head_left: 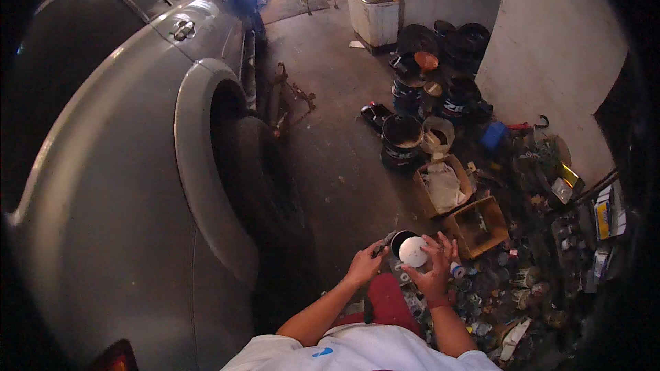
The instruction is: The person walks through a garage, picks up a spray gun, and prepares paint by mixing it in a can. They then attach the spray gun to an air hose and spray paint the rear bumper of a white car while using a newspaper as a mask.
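Note:
In front of my knees, my right hand [434, 268] holds a white round lid [413, 252], thumb and fingers at its right side. Just behind the lid shows the dark, round mouth of an open can [399, 238] with a pale rim; the lid hides part of it. My left hand [366, 263] is closed on a small, narrow, dark grey object [383, 244] close to the can's left side. What kind of object that is cannot be made out. How the can is supported is hidden.
A grey car [124, 185] with its wheel [265, 172] stands at my left. Ahead to the right are cardboard boxes [484, 227], black buckets [401, 139] and a blue container [493, 135]. Many small jars and parts [495, 288] crowd the floor at my right. A rusty metal stand [295, 93] lies farther ahead.

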`<move>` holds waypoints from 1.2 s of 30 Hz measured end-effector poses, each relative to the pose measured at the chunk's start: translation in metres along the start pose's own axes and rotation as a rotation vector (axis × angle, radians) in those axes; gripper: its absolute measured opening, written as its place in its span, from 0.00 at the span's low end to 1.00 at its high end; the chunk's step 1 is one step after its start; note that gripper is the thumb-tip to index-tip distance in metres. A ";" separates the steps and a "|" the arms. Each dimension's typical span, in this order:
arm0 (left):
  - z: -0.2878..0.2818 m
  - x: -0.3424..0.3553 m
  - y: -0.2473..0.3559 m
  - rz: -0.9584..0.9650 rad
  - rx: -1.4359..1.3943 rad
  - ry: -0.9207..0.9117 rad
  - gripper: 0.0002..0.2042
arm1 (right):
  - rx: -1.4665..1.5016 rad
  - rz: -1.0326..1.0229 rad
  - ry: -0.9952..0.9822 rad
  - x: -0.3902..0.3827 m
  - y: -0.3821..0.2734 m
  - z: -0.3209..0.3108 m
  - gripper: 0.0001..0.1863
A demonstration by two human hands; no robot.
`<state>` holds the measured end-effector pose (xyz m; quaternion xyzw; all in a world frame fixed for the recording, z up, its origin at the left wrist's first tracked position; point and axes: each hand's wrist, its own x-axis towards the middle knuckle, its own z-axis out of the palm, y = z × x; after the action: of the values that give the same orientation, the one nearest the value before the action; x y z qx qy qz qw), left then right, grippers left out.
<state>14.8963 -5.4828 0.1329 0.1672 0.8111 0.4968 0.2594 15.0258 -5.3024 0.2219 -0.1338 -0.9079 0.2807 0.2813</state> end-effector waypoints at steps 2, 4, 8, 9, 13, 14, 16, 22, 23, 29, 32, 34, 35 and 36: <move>-0.030 0.044 -0.011 -0.041 0.143 0.008 0.28 | 0.039 -0.037 -0.044 0.046 0.003 0.031 0.31; -0.061 0.098 -0.028 -0.092 0.215 -0.011 0.28 | 0.051 -0.048 -0.152 0.094 0.010 0.069 0.31; -0.118 0.207 -0.046 -0.198 0.212 -0.053 0.27 | 0.150 -0.103 -0.281 0.202 0.045 0.153 0.32; -0.130 0.230 -0.043 -0.177 0.207 -0.063 0.27 | 0.168 -0.124 -0.314 0.232 0.055 0.171 0.32; -0.184 0.325 0.002 -0.279 0.212 -0.037 0.26 | 0.279 -0.226 -0.386 0.361 0.080 0.222 0.32; -0.199 0.347 0.016 -0.275 0.197 -0.028 0.26 | 0.272 -0.242 -0.463 0.395 0.080 0.233 0.33; -0.229 0.388 0.043 -0.381 0.187 0.028 0.24 | 0.349 -0.278 -0.496 0.461 0.079 0.254 0.33; -0.311 0.524 0.065 -0.328 0.052 0.176 0.25 | 0.505 -0.414 -0.558 0.643 0.079 0.332 0.32; -0.324 0.551 0.061 -0.349 0.036 0.194 0.25 | 0.518 -0.420 -0.566 0.672 0.082 0.354 0.32; -0.431 0.746 0.052 -0.364 0.181 0.164 0.26 | 0.546 -0.390 -0.563 0.837 0.103 0.501 0.32; -0.494 0.848 0.074 -0.293 0.238 0.117 0.27 | 0.498 -0.319 -0.584 0.927 0.097 0.551 0.33; -0.530 0.915 0.099 -0.316 0.274 0.045 0.27 | 0.482 -0.314 -0.527 0.993 0.098 0.564 0.33; -0.545 0.946 0.111 -0.328 0.279 0.019 0.27 | 0.469 -0.311 -0.500 1.026 0.100 0.569 0.33; -0.559 0.981 0.122 -0.332 0.288 0.000 0.27 | 0.491 -0.271 -0.495 1.059 0.104 0.574 0.34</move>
<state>13.7758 -5.3104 0.1997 0.0666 0.8901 0.3262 0.3112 13.8449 -5.0435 0.2292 0.1309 -0.8635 0.4741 0.1118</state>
